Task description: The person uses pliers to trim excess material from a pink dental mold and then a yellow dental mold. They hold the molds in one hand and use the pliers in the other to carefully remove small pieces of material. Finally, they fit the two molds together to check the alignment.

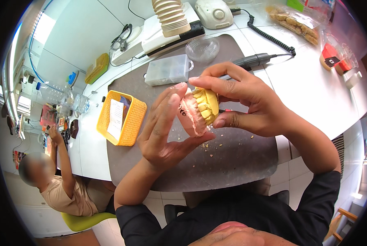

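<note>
My left hand is wrapped around a pink plaster dental cast with dark handwriting on its side. My right hand grips a yellow plaster dental cast between thumb and fingers. The two casts meet at their teeth, held together above the dark grey mat. Behind my right fingers shows a dark rotary handpiece on a coiled cord; whether it touches the hand I cannot tell. Small crumbs of plaster lie on the mat below.
Left of my hands stands a yellow basket holding a paper slip. Beyond are a clear plastic box, a round clear lid, a ribbed hose and a white control unit. Another person sits at the left.
</note>
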